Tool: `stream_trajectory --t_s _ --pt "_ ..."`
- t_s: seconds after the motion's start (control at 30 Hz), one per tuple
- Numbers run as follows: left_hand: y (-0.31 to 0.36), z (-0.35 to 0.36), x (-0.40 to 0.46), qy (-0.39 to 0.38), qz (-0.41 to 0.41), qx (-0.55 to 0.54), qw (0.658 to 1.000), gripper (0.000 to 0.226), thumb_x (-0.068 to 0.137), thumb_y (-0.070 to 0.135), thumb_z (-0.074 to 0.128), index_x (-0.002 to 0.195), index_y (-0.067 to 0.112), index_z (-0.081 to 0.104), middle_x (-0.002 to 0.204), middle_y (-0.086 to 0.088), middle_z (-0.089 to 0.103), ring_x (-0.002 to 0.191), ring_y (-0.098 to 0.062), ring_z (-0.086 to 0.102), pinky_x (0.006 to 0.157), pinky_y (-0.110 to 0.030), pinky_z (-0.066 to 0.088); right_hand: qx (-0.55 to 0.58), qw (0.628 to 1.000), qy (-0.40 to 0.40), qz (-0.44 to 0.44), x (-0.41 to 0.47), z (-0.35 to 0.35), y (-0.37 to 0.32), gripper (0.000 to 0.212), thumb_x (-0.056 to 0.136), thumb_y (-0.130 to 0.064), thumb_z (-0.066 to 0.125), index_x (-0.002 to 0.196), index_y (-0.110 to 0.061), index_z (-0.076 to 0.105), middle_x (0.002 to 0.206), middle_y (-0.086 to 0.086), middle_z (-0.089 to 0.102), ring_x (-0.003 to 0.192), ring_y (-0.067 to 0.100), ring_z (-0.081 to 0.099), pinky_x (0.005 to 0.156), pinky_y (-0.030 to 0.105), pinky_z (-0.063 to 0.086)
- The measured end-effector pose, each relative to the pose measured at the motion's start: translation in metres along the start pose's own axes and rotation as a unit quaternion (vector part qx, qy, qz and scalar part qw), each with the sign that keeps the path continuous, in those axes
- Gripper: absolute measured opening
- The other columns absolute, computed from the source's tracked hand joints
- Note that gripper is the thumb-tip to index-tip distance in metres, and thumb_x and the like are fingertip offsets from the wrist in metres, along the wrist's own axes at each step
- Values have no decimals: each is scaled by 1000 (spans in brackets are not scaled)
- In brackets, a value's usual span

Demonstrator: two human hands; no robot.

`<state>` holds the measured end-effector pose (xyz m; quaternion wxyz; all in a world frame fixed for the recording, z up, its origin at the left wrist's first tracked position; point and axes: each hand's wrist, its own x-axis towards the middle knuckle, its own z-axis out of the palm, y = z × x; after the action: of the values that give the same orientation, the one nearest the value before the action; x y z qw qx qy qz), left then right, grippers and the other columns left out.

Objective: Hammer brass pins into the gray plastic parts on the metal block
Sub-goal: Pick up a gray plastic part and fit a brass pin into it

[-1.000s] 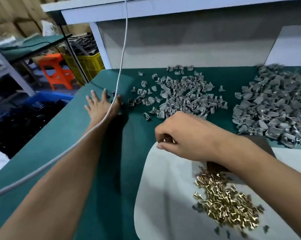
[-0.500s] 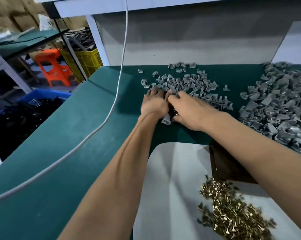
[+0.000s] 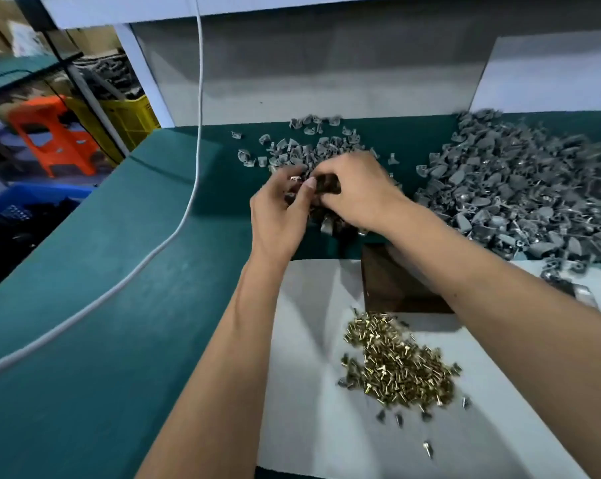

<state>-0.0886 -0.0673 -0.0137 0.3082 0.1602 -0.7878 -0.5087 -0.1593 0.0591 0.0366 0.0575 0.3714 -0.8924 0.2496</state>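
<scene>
While both hands [image 3: 326, 198] grip gray parts [image 3: 313, 157], brass pins [image 3: 401, 368] heaped on sheet [image 3: 302, 392].

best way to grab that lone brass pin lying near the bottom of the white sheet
Pinch the lone brass pin across its thin shank, just below the wider head, coming straight down from above. It lies flat on the white sheet, apart from the pin pile, so nothing crowds it. Both hands are busy at the gray parts pile.
</scene>
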Motion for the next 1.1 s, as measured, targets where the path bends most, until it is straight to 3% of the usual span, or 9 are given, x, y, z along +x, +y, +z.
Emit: stream_trajectory --t_s 0.1,0.23,0.3,0.37,0.47,0.7,0.87,1.0,1.1 --pt "22 14 -15 -21 -94 -187 978 13 95 9 70 108 7 73 89 -9 76 82 -25 73 80 -54 63 44 998 36 -4 -21 -14 -3 29 82 -8 69 107 -20 78 98 3 77 91 21 68 87 38 55" --pt "31 29 -32 -4 -114 -256 960 17 95 5 69 111 2 74 93 -10 78 84 -20 75 75 -39 64 70 996 58 12 -55 -31 3 39 83 -13 79 120 -19 69 84 -6 72 80 10 66 83 32 56" --pt "29 34 -40 30 -111 -256 960 17 94 4 70 110 0 72 97 -16 77 83 -18 73 72 -31 61 95 994 50 -7 -79 -44 4 31 82 -17 83 110 -20 69 77 -11 69 73 1 64 77 22 55" --pt "26 37 -47 34 -86 -269 959 10 93 1 71 102 0 71 97 -22 75 78 -20 73 71 -29 59 88 991 -80 -66 -105 -55 -2 16 81 -20 84 95 -24 76 77 -16 70 74 -4 65 72 11 51" --pt "20 38 -53 4 -52 -297 953 7 92 -3 71 98 1 72 94 -26 74 71 -22 71 70 -29 60 65 951 -275 -129 -137 -61 -12 10 79 -27 87 87 -29 81 76 -21 71 74 -5 66 66 9 44" --pt "12 41 -53 14 -16 -283 959 11 91 0 74 102 1 75 83 -15 72 67 -24 67 66 -32 58 99 884 -444 -108 -174 -64 -13 17 75 -28 89 86 -25 78 69 -14 71 66 0 67 56 17 49" --pt "11 39 -52 10 -20 -292 956 17 90 0 75 106 -4 74 83 -16 73 59 -20 64 61 -30 55 92 884 -441 -123 -184 -59 -13 17 73 -26 90 84 -26 77 70 -14 69 66 1 64 51 16 46" --pt "11 37 -53 12 -35 -308 951 21 91 0 74 112 1 75 86 -19 72 61 -21 63 61 -28 55 70 885 -439 -136 -185 -57 -9 13 76 -26 88 82 -25 76 71 -12 69 67 4 65 59 32 54" --pt "11 38 -54 4 -32 -306 951 19 91 0 73 110 2 76 80 -14 73 63 -22 62 62 -29 55 69 889 -430 -138 -185 -54 -5 9 80 -24 85 82 -23 76 72 -10 69 70 6 64 61 30 53"
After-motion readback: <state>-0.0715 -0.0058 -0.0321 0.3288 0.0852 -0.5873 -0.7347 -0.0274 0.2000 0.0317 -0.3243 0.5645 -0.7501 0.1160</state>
